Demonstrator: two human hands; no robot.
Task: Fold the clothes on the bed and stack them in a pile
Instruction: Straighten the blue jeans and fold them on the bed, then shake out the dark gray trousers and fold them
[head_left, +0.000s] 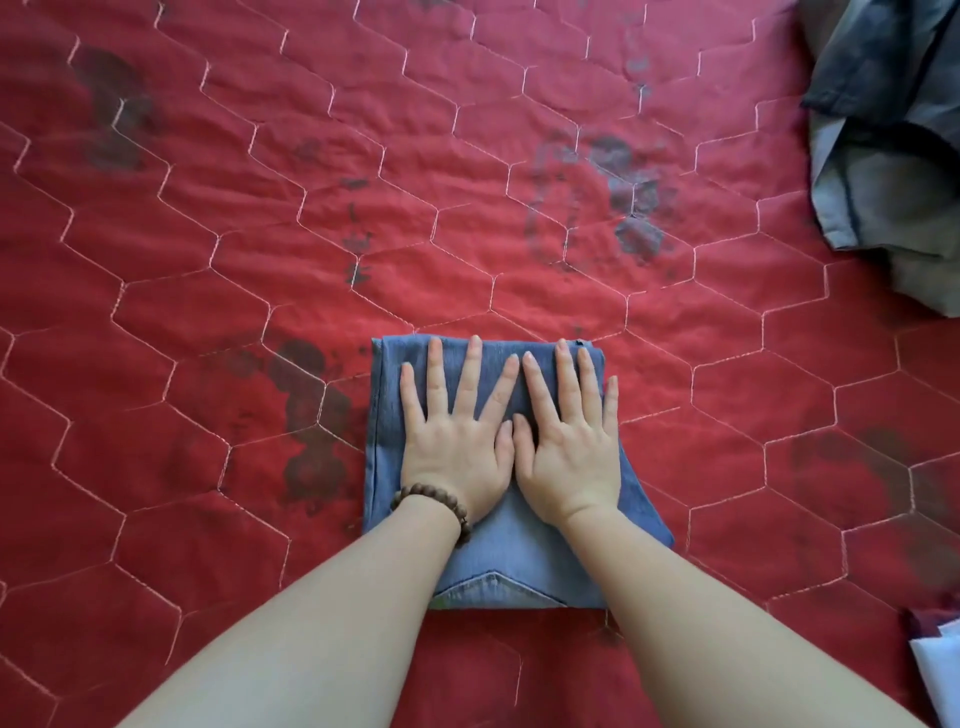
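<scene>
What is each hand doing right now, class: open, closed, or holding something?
Left hand: open, fingers spread, pressed flat on the folded jeans, gripping nothing.
Right hand: open, flat on the same jeans, gripping nothing.

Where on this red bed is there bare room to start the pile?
Widest bare stretch: the red quilt left of the folded jeans, and above them toward the far edge. Right of the jeans is open quilt too, narrowing toward the crumpled grey garment at upper right and the white cloth at lower right. Both hands, left and right, press flat on the jeans.
</scene>
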